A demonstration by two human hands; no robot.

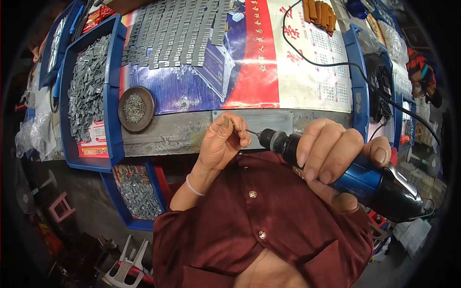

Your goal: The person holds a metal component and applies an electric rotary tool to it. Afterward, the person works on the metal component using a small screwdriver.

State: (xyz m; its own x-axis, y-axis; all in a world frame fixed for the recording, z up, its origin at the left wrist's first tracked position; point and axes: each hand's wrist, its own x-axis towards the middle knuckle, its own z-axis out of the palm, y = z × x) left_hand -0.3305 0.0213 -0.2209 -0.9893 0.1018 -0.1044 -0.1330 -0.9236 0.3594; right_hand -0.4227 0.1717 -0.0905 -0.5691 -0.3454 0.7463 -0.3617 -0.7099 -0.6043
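Observation:
My right hand (pixel 336 158) grips a blue and black corded electric screwdriver (pixel 365 180), held level with its thin bit (pixel 250 131) pointing left. My left hand (pixel 223 141) is raised just left of the bit, fingers pinched at its tip. A tiny part may sit between the fingertips; I cannot tell what it is. Both hands hover above the near edge of the bench (pixel 182 132), over my dark red shirt.
Rows of small grey metal parts (pixel 177 31) lie on a poster-covered bench. A round brown dish (pixel 136 109) holds screws. Blue trays (pixel 91 91) at the left hold loose grey parts, another (pixel 137 192) sits lower. A black cord (pixel 336 65) crosses the bench. Plastic stools stand below.

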